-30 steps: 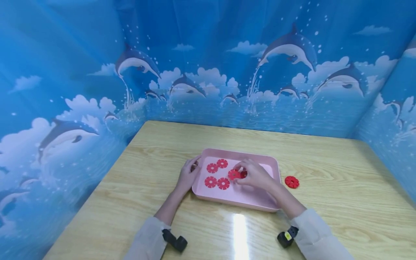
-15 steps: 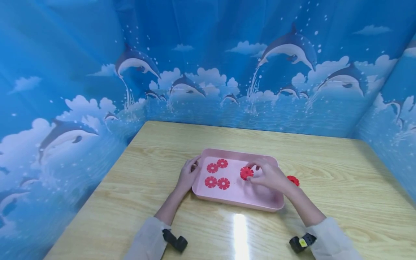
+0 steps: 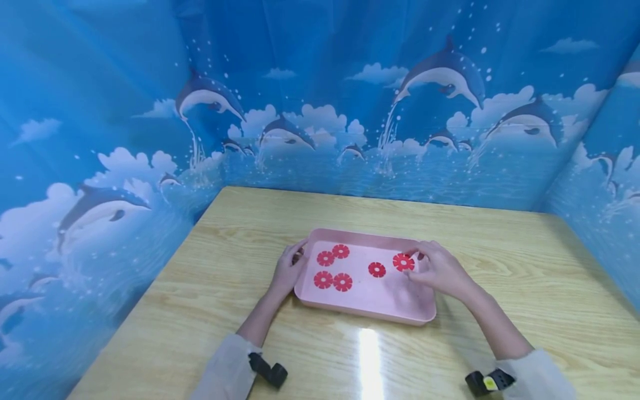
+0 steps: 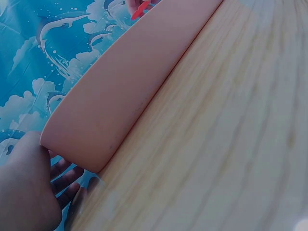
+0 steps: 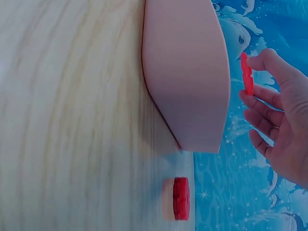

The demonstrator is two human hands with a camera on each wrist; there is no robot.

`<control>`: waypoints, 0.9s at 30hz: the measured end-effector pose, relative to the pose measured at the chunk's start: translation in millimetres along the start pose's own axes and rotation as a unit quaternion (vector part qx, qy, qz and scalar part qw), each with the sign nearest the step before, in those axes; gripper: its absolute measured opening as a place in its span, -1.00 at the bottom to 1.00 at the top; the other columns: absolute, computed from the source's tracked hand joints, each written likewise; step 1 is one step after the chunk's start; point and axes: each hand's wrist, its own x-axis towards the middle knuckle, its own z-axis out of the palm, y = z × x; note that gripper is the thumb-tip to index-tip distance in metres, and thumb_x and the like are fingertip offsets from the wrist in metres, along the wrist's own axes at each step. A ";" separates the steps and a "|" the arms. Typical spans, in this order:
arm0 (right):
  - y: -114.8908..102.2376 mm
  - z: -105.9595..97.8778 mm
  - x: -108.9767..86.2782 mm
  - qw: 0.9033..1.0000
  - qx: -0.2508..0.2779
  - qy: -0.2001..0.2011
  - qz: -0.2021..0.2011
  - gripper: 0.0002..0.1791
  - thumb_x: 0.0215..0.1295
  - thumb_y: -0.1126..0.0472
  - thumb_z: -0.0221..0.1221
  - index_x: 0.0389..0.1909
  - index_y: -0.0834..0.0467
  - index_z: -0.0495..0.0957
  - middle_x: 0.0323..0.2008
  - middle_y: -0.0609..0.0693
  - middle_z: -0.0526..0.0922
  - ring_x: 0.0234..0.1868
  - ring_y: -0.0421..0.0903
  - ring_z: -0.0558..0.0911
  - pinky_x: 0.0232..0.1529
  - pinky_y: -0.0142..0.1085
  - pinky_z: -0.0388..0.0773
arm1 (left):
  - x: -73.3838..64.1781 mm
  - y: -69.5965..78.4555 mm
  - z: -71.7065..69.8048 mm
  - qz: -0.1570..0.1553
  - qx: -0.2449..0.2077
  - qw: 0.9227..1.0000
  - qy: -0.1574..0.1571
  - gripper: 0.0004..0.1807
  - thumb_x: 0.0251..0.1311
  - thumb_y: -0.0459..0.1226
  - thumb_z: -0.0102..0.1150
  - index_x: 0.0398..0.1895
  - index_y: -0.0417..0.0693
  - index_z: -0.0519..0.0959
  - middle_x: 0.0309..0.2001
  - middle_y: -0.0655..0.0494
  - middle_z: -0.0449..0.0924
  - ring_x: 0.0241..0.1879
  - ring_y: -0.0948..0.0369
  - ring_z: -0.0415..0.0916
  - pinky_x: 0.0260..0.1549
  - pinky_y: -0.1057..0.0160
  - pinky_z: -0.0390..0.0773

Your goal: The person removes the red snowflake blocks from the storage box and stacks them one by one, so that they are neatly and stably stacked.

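Note:
My left hand (image 3: 288, 272) grips the left end of the pink tray (image 3: 345, 304); in the left wrist view its thumb lies along the rim and the fingers reach around the end wall. Over the tray's right end, my right hand (image 3: 440, 270) pinches a red notched disc (image 3: 403, 262) by its edge, between thumb and fingertips. The right wrist view shows this disc (image 5: 247, 73) edge-on, raised above the rim. Inside the tray, several red discs (image 3: 323, 279) lie flat in two touching pairs on the left. One more red disc (image 3: 377, 270) lies alone right of the middle.
A short stack of red discs (image 5: 181, 198) stands on the table past the tray's right end, hidden by my right hand in the head view. The wooden table (image 3: 280, 216) ends at a blue dolphin-printed curtain (image 3: 320, 111) behind and at the sides.
My right hand has moved right, from the tray's middle to its right end, carrying the pinched disc. The lone disc beneath has come into full view. My left hand stays put.

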 end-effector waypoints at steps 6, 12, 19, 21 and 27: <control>7.5 -8.8 -8.8 1.000 -0.009 0.016 0.009 -0.59 -0.05 0.20 0.35 -0.13 0.20 0.55 -0.23 0.02 0.50 -0.21 0.02 0.44 -0.33 -0.17 0.43 | 0.4 0.0 -0.3 -0.006 -0.002 1.000 -0.002 -0.54 0.13 -0.50 0.02 0.16 -0.24 0.42 -0.18 -0.11 0.43 -0.22 0.03 0.44 -0.16 0.11 0.50; 17.7 -15.6 -18.3 1.000 -0.006 0.018 0.017 -0.56 -0.04 0.21 0.36 -0.08 0.19 0.54 -0.14 0.08 0.50 -0.19 0.05 0.43 -0.33 -0.16 0.47 | -0.2 0.0 -0.7 0.000 -0.003 1.000 -0.004 -0.55 0.13 -0.50 0.02 0.15 -0.26 0.42 -0.19 -0.13 0.43 -0.20 0.00 0.44 -0.15 0.10 0.50; 29.4 -22.4 -26.6 0.999 -0.002 0.030 0.024 -0.53 -0.06 0.24 0.36 -0.05 0.21 0.53 -0.16 0.12 0.50 -0.21 0.06 0.42 -0.30 -0.05 0.46 | -1.0 0.2 -0.8 0.004 -0.005 1.000 -0.003 -0.56 0.14 -0.50 0.02 0.15 -0.28 0.42 -0.19 -0.14 0.43 -0.20 0.01 0.45 -0.16 0.12 0.51; 32.4 -23.1 -28.7 0.999 -0.003 0.035 0.025 -0.53 -0.06 0.25 0.36 -0.05 0.22 0.53 -0.16 0.12 0.50 -0.21 0.08 0.42 -0.28 -0.02 0.45 | -1.1 0.1 -0.7 0.006 -0.003 1.000 -0.003 -0.56 0.13 -0.51 0.02 0.15 -0.28 0.42 -0.19 -0.14 0.43 -0.21 0.01 0.44 -0.17 0.12 0.51; 39.3 -26.5 -35.8 0.998 -0.005 0.039 0.041 -0.53 -0.01 0.22 0.33 -0.02 0.23 0.51 -0.14 0.14 0.49 -0.19 0.10 0.41 -0.28 -0.02 0.43 | -0.3 0.3 -0.2 -0.004 -0.004 1.000 -0.003 -0.54 0.13 -0.50 0.02 0.16 -0.24 0.42 -0.18 -0.11 0.43 -0.23 0.04 0.43 -0.16 0.13 0.51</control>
